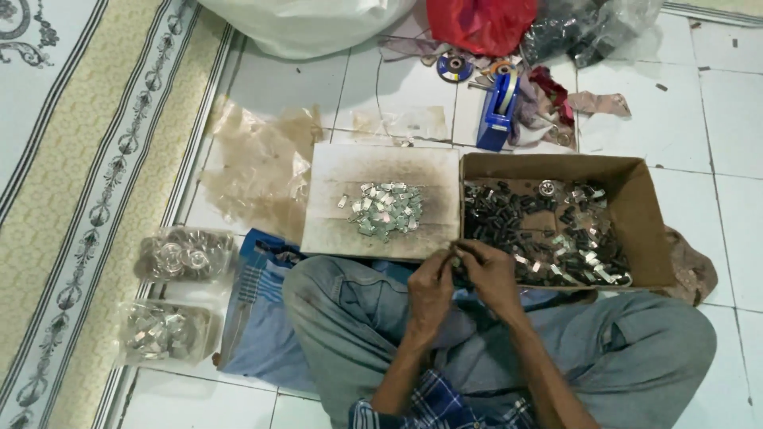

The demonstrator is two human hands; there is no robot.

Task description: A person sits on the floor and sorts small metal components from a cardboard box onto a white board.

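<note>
Both hands meet over the lap, left hand (430, 287) and right hand (490, 272) pinching one small part (456, 253). Box (645, 213) of parts just beyond; board (334, 171) holds metal clips (387, 210)

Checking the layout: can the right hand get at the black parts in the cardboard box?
Probably yes: the right hand sits beside the open-topped cardboard box, and nothing covers the black parts.

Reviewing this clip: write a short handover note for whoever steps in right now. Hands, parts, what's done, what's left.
Left hand and right hand meet over the lap, pinching a small part; it is too small to identify.
Cardboard box on the right holds dark pieces mixed with shiny metal clips.
Flat board in front carries a small pile of metal clips.
Two clear bags of parts lie on the left.
Done: that small pile. Left: most of the box.
</note>
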